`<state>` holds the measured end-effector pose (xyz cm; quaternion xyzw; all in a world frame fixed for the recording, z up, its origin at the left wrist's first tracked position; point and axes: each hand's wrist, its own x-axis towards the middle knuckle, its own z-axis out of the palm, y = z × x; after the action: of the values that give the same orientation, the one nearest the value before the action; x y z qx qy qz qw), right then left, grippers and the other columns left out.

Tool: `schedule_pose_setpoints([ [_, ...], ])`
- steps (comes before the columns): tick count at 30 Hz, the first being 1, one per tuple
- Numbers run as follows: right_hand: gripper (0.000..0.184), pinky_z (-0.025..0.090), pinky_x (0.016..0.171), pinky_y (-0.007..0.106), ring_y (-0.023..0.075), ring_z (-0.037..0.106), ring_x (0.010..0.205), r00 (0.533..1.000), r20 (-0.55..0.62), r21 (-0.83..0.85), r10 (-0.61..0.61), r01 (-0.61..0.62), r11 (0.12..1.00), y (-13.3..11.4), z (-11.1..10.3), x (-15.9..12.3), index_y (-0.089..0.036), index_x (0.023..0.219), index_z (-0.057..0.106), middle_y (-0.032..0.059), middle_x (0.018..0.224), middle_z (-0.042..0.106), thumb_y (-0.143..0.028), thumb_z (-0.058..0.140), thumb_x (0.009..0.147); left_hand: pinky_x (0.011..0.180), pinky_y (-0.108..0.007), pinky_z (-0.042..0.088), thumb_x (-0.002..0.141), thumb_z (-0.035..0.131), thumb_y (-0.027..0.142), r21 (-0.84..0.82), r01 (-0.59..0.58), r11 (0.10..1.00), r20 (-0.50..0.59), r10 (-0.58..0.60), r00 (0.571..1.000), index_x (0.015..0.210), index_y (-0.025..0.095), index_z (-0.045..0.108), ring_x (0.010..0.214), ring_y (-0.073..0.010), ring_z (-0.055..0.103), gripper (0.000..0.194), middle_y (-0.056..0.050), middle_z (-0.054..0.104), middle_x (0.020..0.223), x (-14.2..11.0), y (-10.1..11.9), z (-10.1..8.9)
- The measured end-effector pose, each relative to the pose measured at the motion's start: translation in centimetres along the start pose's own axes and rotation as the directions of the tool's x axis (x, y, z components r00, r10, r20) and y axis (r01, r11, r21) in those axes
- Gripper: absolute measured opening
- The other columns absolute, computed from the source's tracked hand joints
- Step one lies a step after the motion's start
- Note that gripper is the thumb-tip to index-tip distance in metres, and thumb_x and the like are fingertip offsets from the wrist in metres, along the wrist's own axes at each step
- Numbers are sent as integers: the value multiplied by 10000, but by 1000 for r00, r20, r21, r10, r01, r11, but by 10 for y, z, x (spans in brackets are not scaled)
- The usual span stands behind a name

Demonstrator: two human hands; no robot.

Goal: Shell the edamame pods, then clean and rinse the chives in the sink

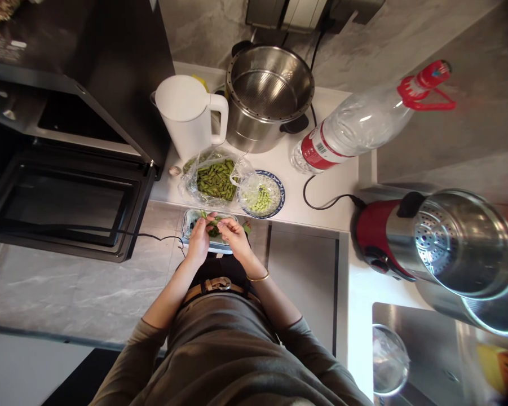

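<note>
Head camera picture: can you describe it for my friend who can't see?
The left hand holds a green pod beside the right hand, above a container. On the counter sit a bag of pods, a plate of beans, a pitcher and a pot.

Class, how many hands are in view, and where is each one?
2: the left hand and the right hand, close together above the tub. No other hand shows.

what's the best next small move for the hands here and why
Probably open the green pod and tip any beans onto the blue-rimmed plate: the left hand pinches the pod, the right hand is close beside it, and loose green beans already lie on that plate, next to the plastic bag of pods.
</note>
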<state>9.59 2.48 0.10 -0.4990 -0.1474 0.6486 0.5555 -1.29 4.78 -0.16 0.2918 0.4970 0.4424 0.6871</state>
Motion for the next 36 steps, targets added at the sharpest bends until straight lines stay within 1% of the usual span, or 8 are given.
schedule_pose_setpoints([
  [7, 319, 254, 436, 171, 28, 333, 476, 991, -12, 401, 133, -117, 908, -12, -9, 8, -206, 703, 547, -57, 658, 566, -325, 832, 624, 754, -281, 479, 864, 510, 585, 447, -106, 888, 102, 67, 992, 736, 193, 621, 795, -169, 616, 427, -31, 676, 788, 4, -8, -21],
  [13, 327, 214, 415, 188, 27, 323, 454, 971, -42, 221, 237, -223, 950, -10, -16, 13, -181, 634, 548, -34, 625, 560, -394, 797, 627, 717, -285, 472, 862, 598, 342, 910, -171, 378, 181, 10, 983, 709, 196, 658, 739, -185, 637, 220, -48, 691, 747, 13, -12, -42],
  [15, 341, 172, 412, 195, 29, 312, 445, 968, -55, 123, 244, -236, 964, -7, -19, 13, -177, 603, 544, -35, 590, 538, -425, 777, 625, 734, -297, 490, 869, 605, 315, 936, -194, 292, 189, 44, 981, 821, 196, 690, 748, -188, 648, 154, -62, 714, 813, 15, -9, -43],
  [19, 361, 152, 420, 213, 37, 291, 431, 971, -46, -17, 236, -237, 971, -3, -22, 11, -181, 550, 514, -46, 527, 480, -449, 733, 654, 836, -319, 521, 922, 546, 325, 829, -435, 352, 388, 200, 900, 1136, 221, 656, 880, -182, 663, 262, -74, 715, 1057, 16, 2, -36],
  [23, 432, 158, 421, 223, 39, 277, 429, 985, -32, -88, 171, -173, 981, -3, -22, 11, -181, 536, 507, -44, 514, 464, -527, 724, 674, 858, -336, 516, 928, 538, 298, 735, -606, 305, 534, 291, 794, 961, 230, 706, 904, -195, 654, 184, -57, 722, 930, 18, 9, -25],
  [27, 450, 158, 419, 224, 36, 263, 446, 990, -138, -125, 40, -57, 991, -2, -17, 9, -169, 584, 592, -41, 542, 496, -584, 761, 632, 812, -340, 505, 938, 502, 281, 772, -590, 237, 488, 374, 788, 859, 215, 702, 843, -201, 638, 225, -70, 702, 845, 15, 9, -16],
  [30, 440, 156, 410, 231, 36, 251, 446, 981, -183, -36, 63, -71, 997, -1, -12, 7, -166, 603, 629, -37, 544, 512, -564, 813, 569, 828, -367, 490, 942, 481, 281, 769, -615, 174, 525, 376, 763, 831, 211, 695, 822, -208, 621, 251, -83, 689, 830, 9, 8, -10],
  [36, 380, 134, 427, 240, 36, 233, 439, 987, -111, -38, 112, -117, 992, -6, -15, 3, -159, 614, 685, -72, 448, 395, -490, 852, 532, 816, -372, 479, 944, 470, 268, 746, -649, 151, 584, 321, 746, 840, 214, 694, 809, -210, 606, 253, -84, 691, 831, 3, 15, -10],
])
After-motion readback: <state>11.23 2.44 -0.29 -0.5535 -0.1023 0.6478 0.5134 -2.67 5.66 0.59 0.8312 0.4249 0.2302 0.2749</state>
